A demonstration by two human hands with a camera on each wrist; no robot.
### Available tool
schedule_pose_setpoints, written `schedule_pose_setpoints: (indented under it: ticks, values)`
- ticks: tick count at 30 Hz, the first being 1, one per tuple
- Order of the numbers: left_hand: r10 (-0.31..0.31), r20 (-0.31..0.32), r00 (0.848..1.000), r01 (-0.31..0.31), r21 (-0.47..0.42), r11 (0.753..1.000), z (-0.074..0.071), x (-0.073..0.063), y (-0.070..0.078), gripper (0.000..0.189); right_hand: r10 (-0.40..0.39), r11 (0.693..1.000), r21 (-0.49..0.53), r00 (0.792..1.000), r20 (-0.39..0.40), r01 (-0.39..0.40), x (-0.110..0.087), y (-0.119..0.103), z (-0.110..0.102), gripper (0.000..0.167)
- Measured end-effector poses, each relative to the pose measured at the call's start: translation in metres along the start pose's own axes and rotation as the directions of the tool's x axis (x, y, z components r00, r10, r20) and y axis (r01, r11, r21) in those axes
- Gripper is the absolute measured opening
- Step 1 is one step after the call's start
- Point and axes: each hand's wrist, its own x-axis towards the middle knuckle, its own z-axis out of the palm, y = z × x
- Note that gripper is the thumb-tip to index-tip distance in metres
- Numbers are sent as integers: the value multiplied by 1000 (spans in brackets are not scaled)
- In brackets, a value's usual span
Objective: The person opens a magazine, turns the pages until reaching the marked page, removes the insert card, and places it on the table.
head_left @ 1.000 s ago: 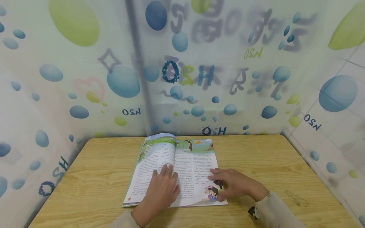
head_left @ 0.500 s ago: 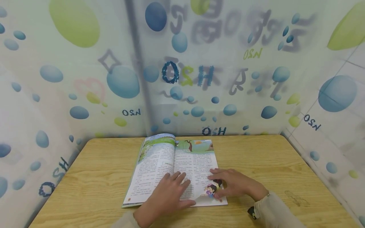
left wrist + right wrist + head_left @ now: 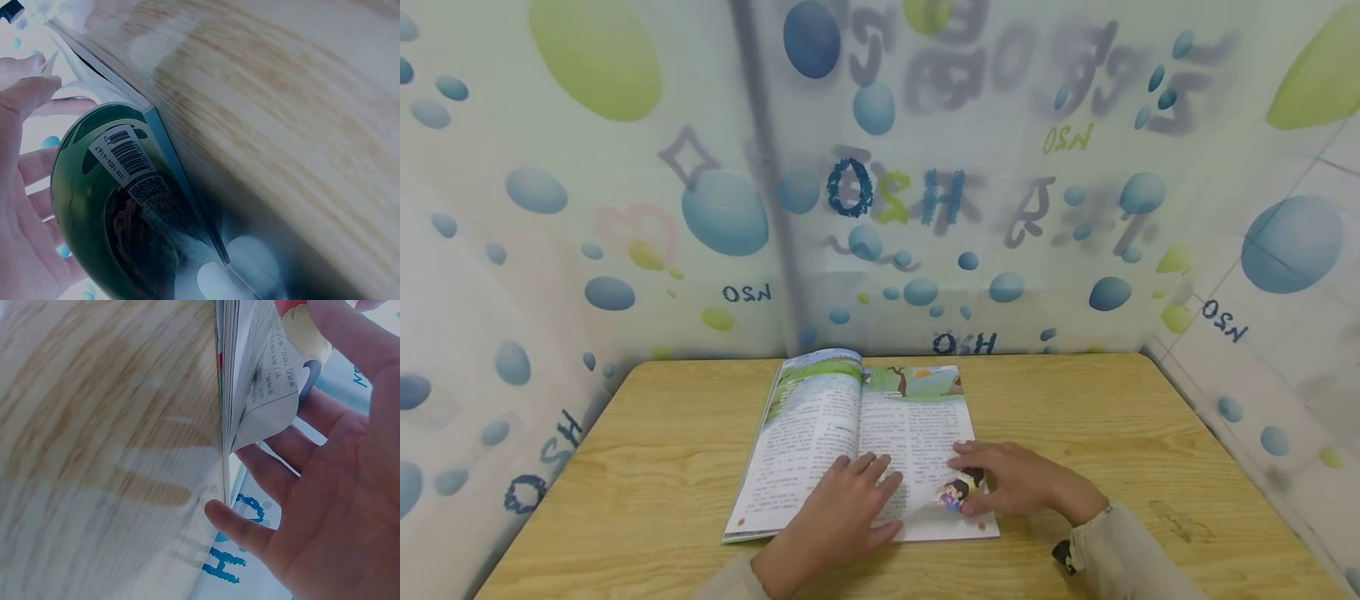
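Observation:
An open magazine (image 3: 820, 417) lies on the wooden table, text on both pages and coloured pictures along the top. My left hand (image 3: 842, 508) rests across its lower middle near the fold, fingers relaxed and spread. In the left wrist view the green outer cover (image 3: 94, 206) with a barcode label bends up beside this hand (image 3: 28, 187). At the right margin, my right hand (image 3: 1018, 483) holds a page between thumb and fingers. In the right wrist view the page's lower corner (image 3: 275, 394) curls up, hiding some fingertips of that hand (image 3: 331, 481).
The wooden table (image 3: 1112, 417) reaches back to a pale wall covering (image 3: 1037, 208) with blue and green spots and mirrored lettering. A small dark object (image 3: 1064, 557) shows at the right sleeve cuff.
My left hand has slid right and toward me, from the left page to the fold, its thumb spreading. My right thumb has drawn inward slightly, and the page beneath it bends up.

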Motion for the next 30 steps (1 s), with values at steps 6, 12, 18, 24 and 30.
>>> schedule_pose_setpoints:
  ticks: [6,12,18,24,30]
  values:
    - [0,-20,1000,-1,-12,1000,-2,0,-1,50,5,1000,4,1000,-5,-5,0,1,0,73]
    - [28,-33,999,-30,-64,998,-2,-1,-3,57,3,1000,18,1000,-13,-3,-3,4,1,76]
    - [113,-75,991,-120,-97,988,-1,-2,-5,71,-7,1000,19,1000,-22,7,-8,3,-7,82]
    - [166,-110,980,-172,-49,984,-2,-2,-5,81,0,995,100,999,-41,4,-12,0,-15,80]
    - [231,-146,962,-223,70,972,-4,-3,-6,89,-16,979,200,994,-109,38,-11,0,-19,65]
